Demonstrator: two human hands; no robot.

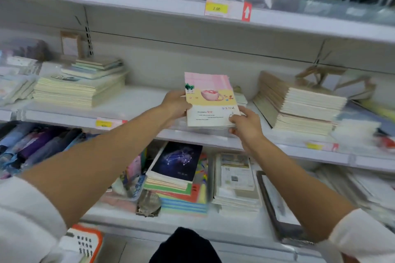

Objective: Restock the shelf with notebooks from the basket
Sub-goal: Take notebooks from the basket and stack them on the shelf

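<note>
So it's a white store shelf (136, 102) several tiers high, taking up pretty much the whole view, and the middle tier is where the action is. On that tier there's a wide pile of cream notebooks (79, 92) off to the left and a taller, leaning brown-backed stack (299, 111) to the right, with a gap between them. The tier below has a dark constellation-cover notebook (178, 160) on top of a colourful pile. The orange-rimmed basket (87, 241) sits down in the bottom left corner, only partly in view, well apart from the hands. Both of the person's arms reach out over the middle tier, white sleeves pushed up. Between the hands, in that gap, is the pink-and-yellow notebook (210, 100), tilted with its cover facing up; it looks like a thin bundle, but the count is hard to tell. The left hand (175, 104) grips its left edge, fingers curled under. The right hand (245, 124) pinches the bottom right corner, thumb on top. A yellow price tag (216, 8) reads 2.00 on the tier above.
</note>
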